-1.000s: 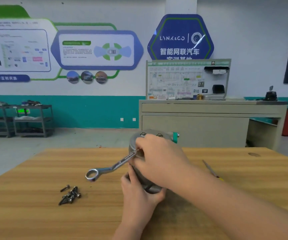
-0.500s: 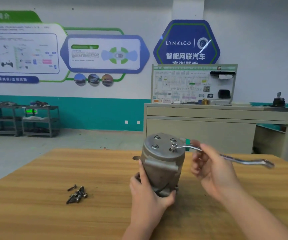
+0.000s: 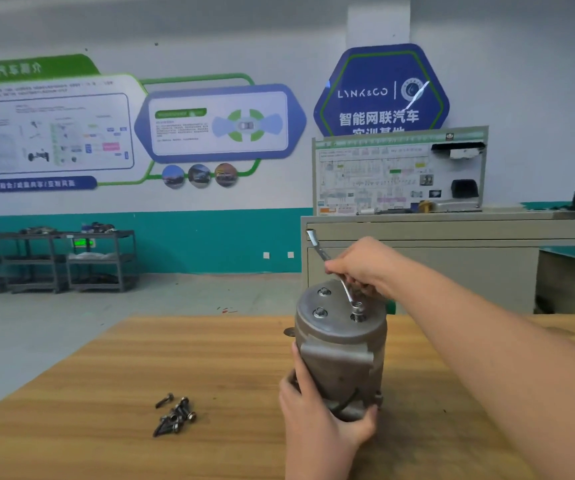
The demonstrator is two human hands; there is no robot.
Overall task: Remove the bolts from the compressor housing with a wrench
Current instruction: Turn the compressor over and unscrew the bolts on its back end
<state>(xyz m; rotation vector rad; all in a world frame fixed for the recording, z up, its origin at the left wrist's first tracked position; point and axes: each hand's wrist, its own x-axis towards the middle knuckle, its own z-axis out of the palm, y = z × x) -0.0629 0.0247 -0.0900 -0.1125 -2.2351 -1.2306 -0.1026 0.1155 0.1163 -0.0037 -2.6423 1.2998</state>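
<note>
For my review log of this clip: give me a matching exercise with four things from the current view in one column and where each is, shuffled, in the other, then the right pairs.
Things:
1. wrench
2. loose bolts
3. left hand
4. compressor

Places:
A. standing upright on the wooden table
B. held in the right hand, its lower end on a raised bolt on top
C. gripping the lower part of the housing
D. lying in a small pile on the table, left of the housing

Pairs: 1-B, 2-D, 3-C, 4-A
</note>
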